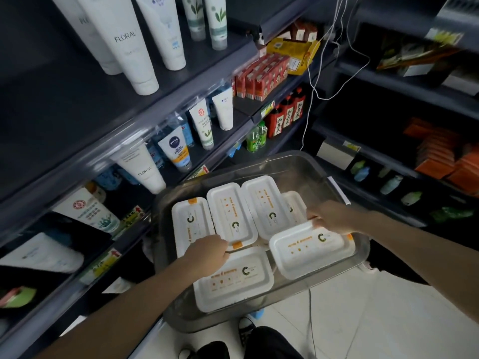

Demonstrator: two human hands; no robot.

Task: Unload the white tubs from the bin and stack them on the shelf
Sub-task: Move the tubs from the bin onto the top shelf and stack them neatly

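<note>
A clear plastic bin [261, 165] stands on the floor in front of the shelves and holds several white tubs with orange print. My left hand [207, 251] reaches in and curls its fingers over the far edge of the nearest tub [233, 279] at the bin's front. My right hand [330, 216] grips the far edge of the tub on the right [308, 251]. Other tubs lie flat behind them, one at the left [190, 221] and two in the middle [230, 213].
Dark shelves [77, 81] on the left carry white tubes and face-wash. Red cartons [261, 76], bottles and a yellow box stand further back. More shelves with orange packets [445, 156] are on the right. White cables [318, 81] hang down. White tiled floor [388, 320] and my shoes lie below.
</note>
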